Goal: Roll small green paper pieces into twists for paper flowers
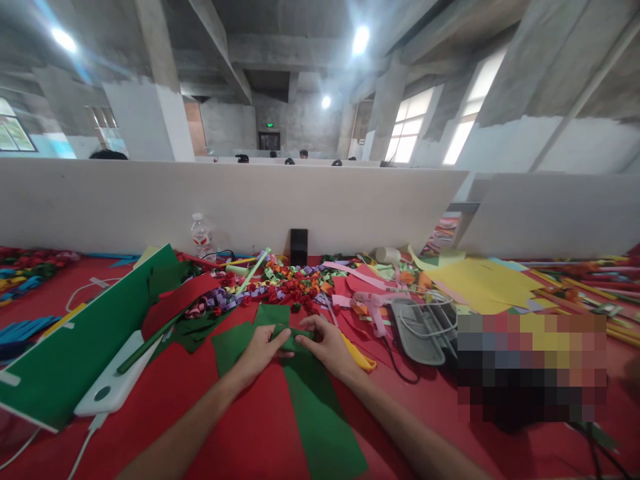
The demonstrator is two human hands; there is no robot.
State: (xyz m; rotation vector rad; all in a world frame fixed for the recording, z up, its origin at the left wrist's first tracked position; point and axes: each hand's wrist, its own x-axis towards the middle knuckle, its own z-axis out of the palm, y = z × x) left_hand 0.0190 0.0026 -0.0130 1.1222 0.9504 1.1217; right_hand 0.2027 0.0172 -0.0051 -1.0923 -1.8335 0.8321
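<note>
In the head view, my left hand (263, 348) and my right hand (326, 345) are close together over the red table. Both pinch a small piece of green paper (287, 339) between thumb and fingers; whether it is folded or rolled I cannot tell. A long green paper strip (323, 417) lies below my hands, running toward me. More green paper (227, 347) lies just left of my left hand. Beside my right hand is a yellow object (361, 357), partly hidden by the wrist.
A pink glue gun (373, 308) lies by a grey tray (419, 343) with a cable. A white power strip (107, 387) and upright green board (95, 333) stand left. Small coloured paper pieces (280, 283), a phone (299, 247) and a bottle (200, 235) line the partition (240, 200).
</note>
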